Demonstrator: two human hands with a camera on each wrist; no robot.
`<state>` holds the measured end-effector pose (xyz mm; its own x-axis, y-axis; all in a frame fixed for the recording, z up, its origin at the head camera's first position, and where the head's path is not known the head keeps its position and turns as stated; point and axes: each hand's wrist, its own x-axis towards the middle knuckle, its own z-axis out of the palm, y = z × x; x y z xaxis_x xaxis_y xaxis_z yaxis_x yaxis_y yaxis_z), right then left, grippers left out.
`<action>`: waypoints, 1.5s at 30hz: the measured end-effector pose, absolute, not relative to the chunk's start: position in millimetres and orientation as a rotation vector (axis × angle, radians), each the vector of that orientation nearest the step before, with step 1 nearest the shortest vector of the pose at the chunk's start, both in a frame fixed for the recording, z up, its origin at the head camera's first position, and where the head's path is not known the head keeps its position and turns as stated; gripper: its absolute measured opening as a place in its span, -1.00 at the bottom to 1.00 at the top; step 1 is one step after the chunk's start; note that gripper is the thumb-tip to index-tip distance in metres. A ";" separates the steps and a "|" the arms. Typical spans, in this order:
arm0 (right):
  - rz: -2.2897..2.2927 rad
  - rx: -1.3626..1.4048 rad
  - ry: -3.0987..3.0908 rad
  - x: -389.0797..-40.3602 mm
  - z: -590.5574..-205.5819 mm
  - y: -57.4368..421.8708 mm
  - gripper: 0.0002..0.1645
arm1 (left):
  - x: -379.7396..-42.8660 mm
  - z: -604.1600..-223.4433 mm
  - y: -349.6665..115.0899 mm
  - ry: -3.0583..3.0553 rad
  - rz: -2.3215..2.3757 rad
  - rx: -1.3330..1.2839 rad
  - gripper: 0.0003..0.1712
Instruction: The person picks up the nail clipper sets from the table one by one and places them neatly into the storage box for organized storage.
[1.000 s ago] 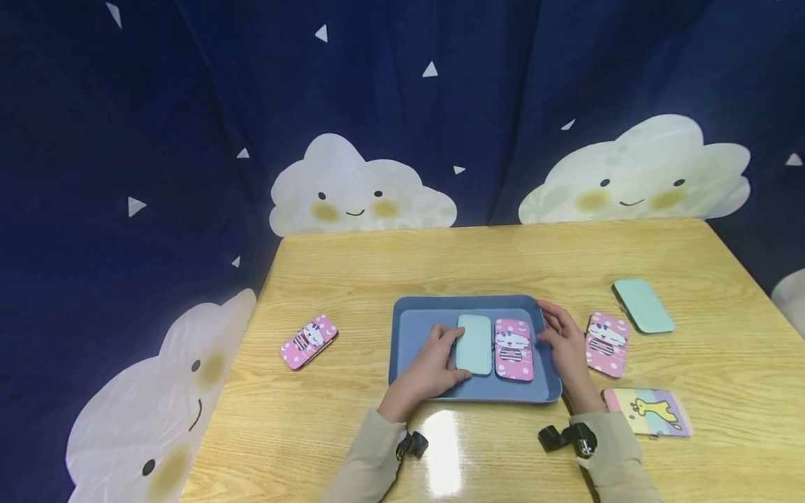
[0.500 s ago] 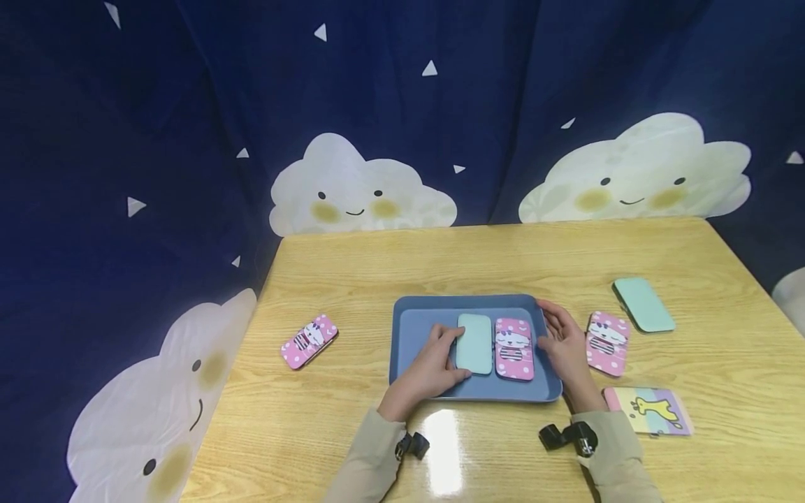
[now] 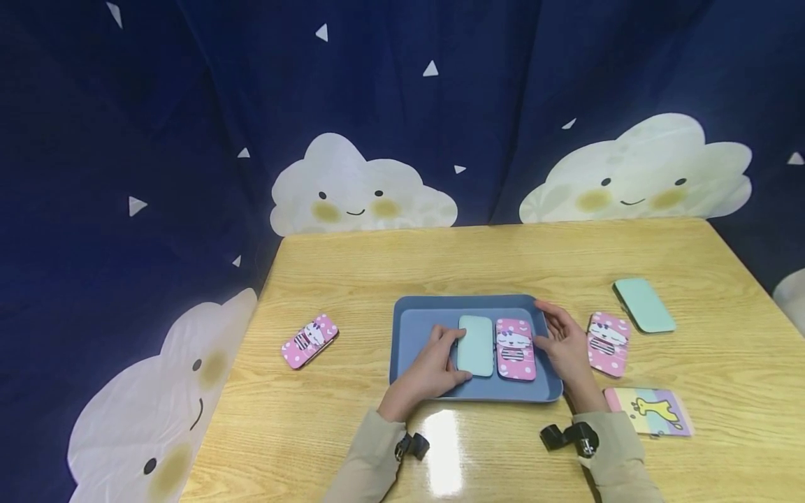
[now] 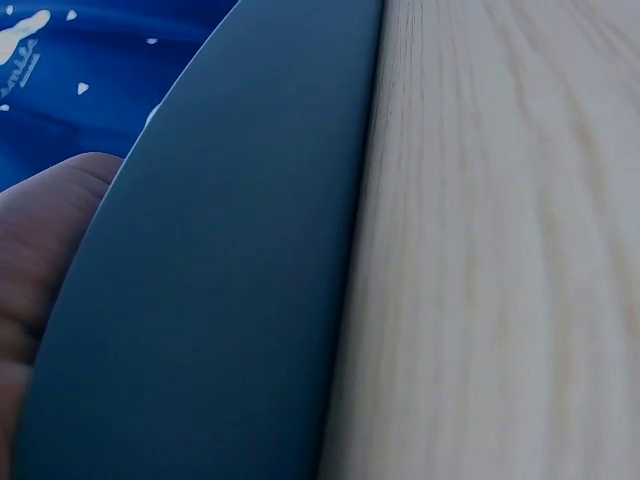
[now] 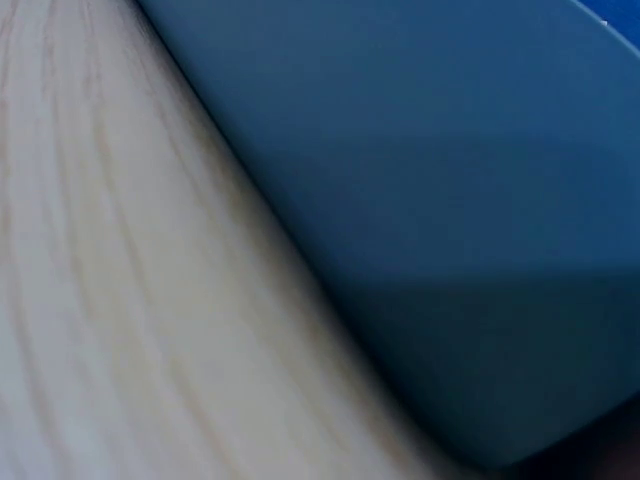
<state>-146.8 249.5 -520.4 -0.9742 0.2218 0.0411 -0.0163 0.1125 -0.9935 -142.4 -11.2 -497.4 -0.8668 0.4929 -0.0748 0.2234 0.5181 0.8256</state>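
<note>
In the head view, a blue-grey tray (image 3: 423, 328) lies on the table with two small flat cases inside. My left hand (image 3: 430, 367) reaches over the tray's front edge and holds the mint-green case (image 3: 476, 347) by its left side, thumb at the lower end. Just right of it lies a pink case (image 3: 515, 358) with a white cartoon cat. At the tray's right wall, my right hand (image 3: 566, 349) grips the rim, thumb on the inner side and fingers outside. Both wrist views mostly show the tray's outer wall (image 4: 210, 240) (image 5: 420, 180); the held case is hidden there.
Right of the tray lie another pink cat case (image 3: 607, 344), a second mint case (image 3: 644, 305) and a pastel case with a yellow giraffe (image 3: 650, 412). A third pink case (image 3: 309, 341) is at the left. A dark blue curtain (image 3: 390, 84) hangs behind the wooden table (image 3: 352, 265).
</note>
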 end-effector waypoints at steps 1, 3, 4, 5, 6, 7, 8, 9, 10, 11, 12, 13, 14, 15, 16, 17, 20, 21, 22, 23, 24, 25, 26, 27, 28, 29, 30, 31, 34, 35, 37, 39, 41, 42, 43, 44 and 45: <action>1.976 -0.213 -2.201 -146.7 -520.3 249.4 -0.17 | -142.3 -497.5 -11.2 2.458 1.279 0.595 -0.11; 1.982 -0.222 -2.199 -146.4 -520.3 249.4 -0.17 | -142.2 -497.7 -11.3 2.453 1.287 0.587 -0.11; 1.986 -0.227 -2.197 -146.5 -520.4 249.3 -0.17 | -142.2 -497.7 -11.3 2.450 1.291 0.582 -0.11; 1.987 -0.229 -2.197 -146.5 -520.4 249.2 -0.18 | -142.0 -497.7 -11.5 2.448 1.291 0.577 -0.11; 1.990 -0.229 -2.194 -146.5 -520.5 249.3 -0.18 | -141.9 -497.7 -11.5 2.447 1.291 0.573 -0.11; 1.993 -0.227 -2.192 -146.7 -520.8 249.5 -0.17 | -142.0 -498.1 -11.5 2.445 1.292 0.571 -0.11; 1.995 -0.224 -2.189 -146.9 -521.1 249.9 -0.17 | -142.1 -498.0 -11.4 2.445 1.294 0.570 -0.11; 1.997 -0.222 -2.187 -147.0 -521.3 250.1 -0.17 | -142.0 -498.0 -11.4 2.445 1.293 0.569 -0.11; 2.001 -0.217 -2.182 -147.2 -521.4 250.3 -0.18 | -142.1 -498.1 -11.3 2.445 1.294 0.568 -0.11; 2.002 -0.212 -2.180 -147.2 -521.6 250.5 -0.17 | -142.2 -498.1 -11.3 2.445 1.293 0.568 -0.11; 2.005 -0.207 -2.178 -147.2 -521.8 250.8 -0.17 | -142.3 -498.0 -11.2 2.445 1.293 0.567 -0.11; 2.006 -0.204 -2.178 -147.1 -521.7 250.8 -0.18 | -142.3 -498.0 -11.1 2.445 1.293 0.567 -0.11; 2.007 -0.202 -2.179 -146.9 -521.7 250.8 -0.18 | -142.3 -497.7 -11.2 2.446 1.291 0.568 -0.11; 2.006 -0.199 -2.182 -146.7 -521.6 250.9 -0.18 | -142.2 -497.8 -11.2 2.446 1.289 0.567 -0.11; 2.006 -0.195 -2.184 -146.4 -521.7 251.0 -0.18 | -142.3 -497.9 -11.2 2.447 1.290 0.567 -0.11; 2.006 -0.188 -2.184 -146.3 -521.5 251.1 -0.19 | -142.3 -498.1 -11.2 2.447 1.291 0.566 -0.11; 2.012 -0.172 -2.180 -146.1 -521.7 251.8 -0.23 | -142.3 -499.0 -11.2 2.446 1.296 0.564 -0.11; 2.013 -0.172 -2.180 -146.1 -521.9 252.0 -0.25 | -142.3 -499.3 -11.2 2.445 1.299 0.562 -0.11; 2.015 -0.175 -2.180 -146.2 -522.2 252.1 -0.28 | -142.3 -499.7 -11.2 2.443 1.301 0.560 -0.11; 2.014 -0.181 -2.184 -146.2 -522.8 252.4 -0.31 | -142.3 -499.9 -11.3 2.442 1.303 0.559 -0.10; 2.009 -0.187 -2.189 -146.3 -523.3 252.5 -0.34 | -142.2 -500.1 -11.4 2.441 1.303 0.558 -0.10; 2.005 -0.189 -2.191 -146.3 -524.1 252.9 -0.38 | -142.2 -500.1 -11.4 2.439 1.304 0.557 -0.10; 1.993 -0.194 -2.202 -146.4 -524.6 252.9 -0.41 | -142.1 -500.1 -11.5 2.439 1.304 0.557 -0.10; 1.982 -0.196 -2.208 -146.6 -525.1 253.1 -0.43 | -142.1 -499.9 -11.6 2.439 1.303 0.556 -0.10; 1.975 -0.195 -2.208 -146.8 -525.6 253.2 -0.45 | -142.1 -499.7 -11.6 2.439 1.304 0.557 -0.10; 1.971 -0.191 -2.206 -147.0 -526.0 253.4 -0.46 | -142.1 -499.5 -11.7 2.439 1.304 0.556 -0.10; 1.967 -0.182 -2.202 -147.2 -526.4 253.6 -0.47 | -142.1 -499.3 -11.7 2.438 1.305 0.556 -0.10; 1.969 -0.176 -2.195 -147.3 -526.9 254.1 -0.48 | -142.1 -499.3 -11.7 2.438 1.305 0.555 -0.11; 1.973 -0.181 -2.187 -147.4 -526.5 253.7 -0.48 | -142.3 -499.3 -11.8 2.438 1.303 0.552 -0.11; 1.972 -0.186 -2.189 -147.3 -526.3 253.7 -0.49 | -142.4 -499.4 -11.9 2.439 1.301 0.551 -0.11; 1.968 -0.199 -2.196 -147.1 -525.4 253.1 -0.49 | -142.7 -499.4 -11.9 2.441 1.298 0.550 -0.10; 1.970 -0.205 -2.202 -146.6 -524.7 253.1 -0.49 | -142.9 -499.2 -12.0 2.441 1.296 0.552 -0.10; 1.978 -0.209 -2.203 -146.3 -524.2 253.3 -0.49 | -143.0 -499.2 -12.2 2.440 1.296 0.552 -0.10; 1.982 -0.209 -2.202 -146.1 -523.9 253.2 -0.49 | -143.0 -499.2 -12.3 2.441 1.296 0.552 -0.11; 1.988 -0.210 -2.199 -146.0 -523.7 253.2 -0.49 | -142.9 -499.1 -12.4 2.443 1.297 0.558 -0.12; 1.989 -0.212 -2.198 -146.0 -523.6 253.2 -0.50 | -142.8 -499.2 -12.6 2.449 1.294 0.563 -0.14; 1.991 -0.215 -2.195 -146.0 -523.5 252.7 -0.50 | -142.7 -499.2 -12.9 2.453 1.298 0.569 -0.17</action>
<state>-146.0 252.7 -523.5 -0.9751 0.2197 0.0290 -0.0074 0.0984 -0.9951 -142.7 -12.9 -499.2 -0.8741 0.4786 -0.0833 0.2005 0.5116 0.8355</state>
